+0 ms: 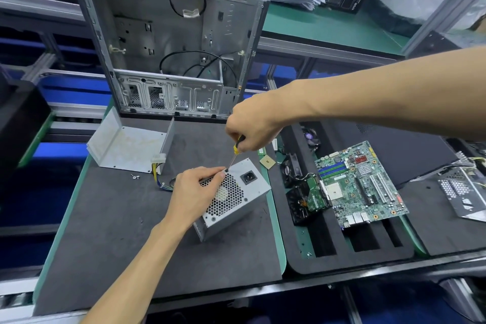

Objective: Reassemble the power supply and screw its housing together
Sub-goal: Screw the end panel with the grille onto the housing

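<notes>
- Power supply [236, 200] near centre of dark mat [118, 231], tilted up on one edge, honeycomb fan grille and black socket facing up.
- Left hand [194, 192] at 9 o'clock of the box, laid over the grille's left part, fingers curled over the top edge and gripping the housing, fingertips just beside the upper corner screw hole.
- Right hand [252, 126] at 12 o'clock above the box, fingers closed around the yellow-and-black handle of a screwdriver [234, 154].
- Screwdriver shaft slanting down to 7 o'clock, tip touching the housing's upper left corner, right next to the left fingertips.
- Loose metal cover [126, 144], bent like an open tray, at 10 o'clock of the box, well apart from it.
- White plug with a bundle of coloured wires [157, 168] between cover and left hand.
- Two small screws [135, 177] on the mat just below the cover's front edge.
- Empty computer case [168, 39] standing open at 12 o'clock, behind the mat.
- Green circuit board [360, 184] at 3 o'clock, resting on a black foam tray [328, 258], well apart from the box.
- Small tan square chip [267, 161] at 2 o'clock, near the box's far corner.
</notes>
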`<state>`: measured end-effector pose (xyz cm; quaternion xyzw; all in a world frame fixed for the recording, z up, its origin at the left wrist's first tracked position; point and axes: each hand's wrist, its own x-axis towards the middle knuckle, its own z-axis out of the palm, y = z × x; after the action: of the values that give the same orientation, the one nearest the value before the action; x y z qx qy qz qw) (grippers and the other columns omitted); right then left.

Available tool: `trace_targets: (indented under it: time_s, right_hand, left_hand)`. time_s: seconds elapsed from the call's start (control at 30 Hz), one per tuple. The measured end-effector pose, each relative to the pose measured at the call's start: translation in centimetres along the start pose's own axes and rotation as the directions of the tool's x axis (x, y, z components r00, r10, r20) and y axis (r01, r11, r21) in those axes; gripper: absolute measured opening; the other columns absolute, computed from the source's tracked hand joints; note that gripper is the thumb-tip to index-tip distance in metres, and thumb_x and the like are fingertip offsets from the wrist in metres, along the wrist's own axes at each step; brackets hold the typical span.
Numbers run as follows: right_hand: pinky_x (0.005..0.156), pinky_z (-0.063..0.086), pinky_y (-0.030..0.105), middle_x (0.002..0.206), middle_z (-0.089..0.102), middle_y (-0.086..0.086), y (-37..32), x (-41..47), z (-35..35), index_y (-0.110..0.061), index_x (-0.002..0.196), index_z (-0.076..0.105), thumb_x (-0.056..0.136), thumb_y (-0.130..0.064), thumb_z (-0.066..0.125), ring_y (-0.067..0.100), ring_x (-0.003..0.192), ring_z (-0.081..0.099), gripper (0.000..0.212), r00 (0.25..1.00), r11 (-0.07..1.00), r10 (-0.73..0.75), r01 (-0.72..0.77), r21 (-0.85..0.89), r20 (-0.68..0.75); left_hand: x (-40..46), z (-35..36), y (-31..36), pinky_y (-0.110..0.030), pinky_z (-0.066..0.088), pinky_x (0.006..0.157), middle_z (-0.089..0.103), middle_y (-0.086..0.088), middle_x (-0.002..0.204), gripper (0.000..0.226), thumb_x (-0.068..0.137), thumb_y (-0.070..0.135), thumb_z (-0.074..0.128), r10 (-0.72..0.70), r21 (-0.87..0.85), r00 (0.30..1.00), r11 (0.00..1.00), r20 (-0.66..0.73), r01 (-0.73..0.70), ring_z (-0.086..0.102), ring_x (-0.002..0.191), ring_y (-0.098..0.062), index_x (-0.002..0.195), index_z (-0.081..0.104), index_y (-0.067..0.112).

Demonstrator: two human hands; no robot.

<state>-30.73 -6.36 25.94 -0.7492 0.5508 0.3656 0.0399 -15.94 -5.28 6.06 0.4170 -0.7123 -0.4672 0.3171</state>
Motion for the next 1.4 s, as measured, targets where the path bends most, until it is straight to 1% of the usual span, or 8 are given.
trace_targets:
  time_s: [0.23, 0.4, 0.53, 0.7, 0.9, 1.13, 1.3, 1.4]
  right_hand:
    - [0.037, 0.012, 0.013, 0.044, 0.024, -0.007, 0.6, 1.5, 0.9, -0.008, 0.08, 0.057, 0.1, -0.012, 0.047, 0.009, 0.032, 0.015, 0.023, 0.877, 0.548, 0.164, -0.462, 0.697, 0.452]
    - [0.036, 0.016, 0.016, 0.049, 0.026, -0.004, 1.3, 0.3, 0.9, -0.017, 0.059, 0.04, 0.097, -0.015, 0.059, 0.013, 0.038, 0.02, 0.043, 0.909, 0.588, 0.1, -0.382, 0.713, 0.404]
    - [0.051, 0.038, 0.028, 0.068, 0.055, 0.006, -0.1, -0.8, 0.4, -0.007, 0.081, 0.06, 0.096, -0.026, 0.055, 0.027, 0.058, 0.048, 0.025, 0.999, 0.994, 0.021, -0.025, 0.107, 0.037]
    - [0.063, 0.04, 0.036, 0.092, 0.068, 0.01, -1.4, -1.5, 0.1, -0.009, 0.103, 0.064, 0.096, -0.024, 0.044, 0.034, 0.072, 0.047, 0.025, 0.939, 0.831, -0.328, 0.236, -0.504, -0.101]
    - [0.052, 0.036, 0.026, 0.061, 0.049, 0.007, -1.1, -0.1, 0.7, -0.01, 0.063, 0.051, 0.096, -0.026, 0.053, 0.025, 0.057, 0.047, 0.036, 1.0, 0.996, 0.025, -0.023, 0.088, -0.013]
    - [0.038, 0.016, 0.015, 0.044, 0.032, -0.007, 0.5, 1.4, 1.1, -0.01, 0.075, 0.061, 0.099, -0.018, 0.051, 0.01, 0.034, 0.022, 0.027, 0.902, 0.669, 0.13, -0.387, 0.634, 0.413]
    - [0.047, 0.033, 0.023, 0.054, 0.045, 0.002, -0.7, 0.6, -0.4, -0.014, 0.062, 0.046, 0.096, -0.026, 0.053, 0.022, 0.049, 0.041, 0.037, 0.971, 0.974, 0.065, -0.112, 0.195, 0.232]
    - [0.06, 0.04, 0.032, 0.063, 0.044, 0.005, -1.8, -0.3, -0.7, -0.012, 0.07, 0.045, 0.096, -0.025, 0.048, 0.032, 0.063, 0.049, 0.029, 0.985, 0.92, -0.167, 0.14, -0.366, -0.043]
  left_hand:
    - [0.3, -0.1, -0.3, -0.017, 0.049, 0.082, 0.076, 0.017, 0.092, 0.016, 0.093, 0.03, 0.07, -0.012, -0.01, 1.0, 1.0, 0.003, 0.012, 0.067, 0.091, 0.007, 0.104, 0.081, 0.025]
    - [0.3, 0.0, -0.3, -0.015, 0.048, 0.079, 0.076, 0.016, 0.091, 0.016, 0.093, 0.029, 0.071, -0.003, -0.007, 1.0, 1.0, 0.001, 0.003, 0.068, 0.089, 0.005, 0.103, 0.081, 0.024]
    - [0.2, 0.1, -0.2, -0.004, 0.042, 0.073, 0.076, 0.016, 0.087, 0.015, 0.093, 0.027, 0.071, 0.007, -0.004, 1.0, 1.0, -0.007, -0.007, 0.067, 0.086, 0.007, 0.103, 0.082, 0.022]
    - [0.1, 0.1, -0.1, -0.006, 0.042, 0.073, 0.075, 0.017, 0.088, 0.015, 0.093, 0.028, 0.071, 0.009, 0.004, 1.0, 1.0, -0.009, -0.009, 0.067, 0.087, 0.006, 0.103, 0.081, 0.024]
    - [0.2, 0.1, -0.4, -0.008, 0.043, 0.074, 0.075, 0.016, 0.089, 0.016, 0.094, 0.028, 0.07, 0.001, 0.006, 1.0, 1.0, 0.004, -0.001, 0.066, 0.086, 0.005, 0.104, 0.081, 0.024]
    - [0.4, 0.0, -0.5, -0.008, 0.043, 0.073, 0.075, 0.015, 0.087, 0.015, 0.093, 0.028, 0.071, -0.005, -0.011, 1.0, 1.0, -0.002, 0.005, 0.066, 0.084, 0.007, 0.103, 0.081, 0.024]
    - [0.3, 0.1, -0.3, -0.016, 0.047, 0.076, 0.075, 0.016, 0.087, 0.014, 0.092, 0.027, 0.072, 0.003, -0.022, 1.0, 1.0, -0.004, -0.003, 0.067, 0.083, 0.004, 0.102, 0.082, 0.023]
    - [0.3, 0.1, -0.2, -0.013, 0.045, 0.075, 0.075, 0.016, 0.085, 0.014, 0.092, 0.027, 0.072, -0.001, -0.024, 1.0, 1.0, -0.003, 0.001, 0.066, 0.081, 0.006, 0.102, 0.081, 0.023]
